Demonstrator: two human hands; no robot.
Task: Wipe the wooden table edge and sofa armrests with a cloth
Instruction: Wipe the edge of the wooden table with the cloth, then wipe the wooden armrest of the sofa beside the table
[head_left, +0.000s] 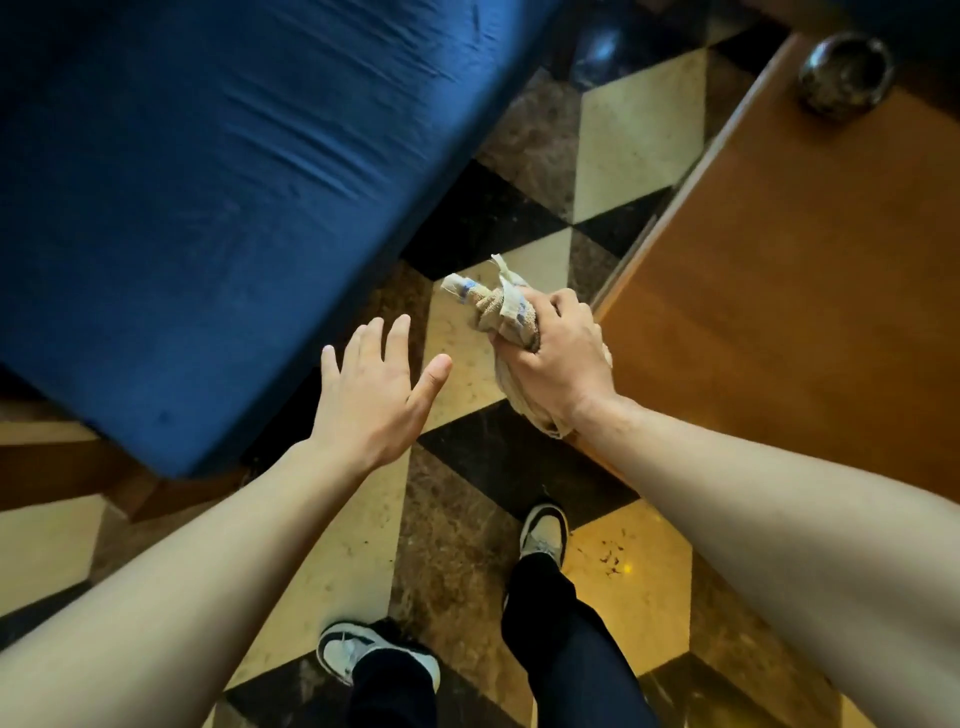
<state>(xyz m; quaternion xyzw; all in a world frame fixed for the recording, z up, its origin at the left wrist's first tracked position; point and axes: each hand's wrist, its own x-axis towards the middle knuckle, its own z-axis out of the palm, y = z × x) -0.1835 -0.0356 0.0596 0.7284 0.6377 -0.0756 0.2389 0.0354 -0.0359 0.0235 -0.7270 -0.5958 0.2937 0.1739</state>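
Observation:
My right hand (558, 358) is closed around a bunched beige cloth (498, 306), which sticks out above and below my fist. The hand and cloth sit at the near left corner of the wooden table (810, 291), right at its edge. My left hand (374, 395) is flat with fingers spread, holding nothing, hovering over the floor just off the front corner of the blue sofa cushion (208, 208). A strip of the sofa's wooden frame (67, 467) shows below the cushion at the left.
A dark round ashtray-like bowl (844, 75) stands on the far part of the table. A narrow aisle of patterned marble floor (467, 519) runs between sofa and table. My two feet in sneakers (543, 535) stand on it.

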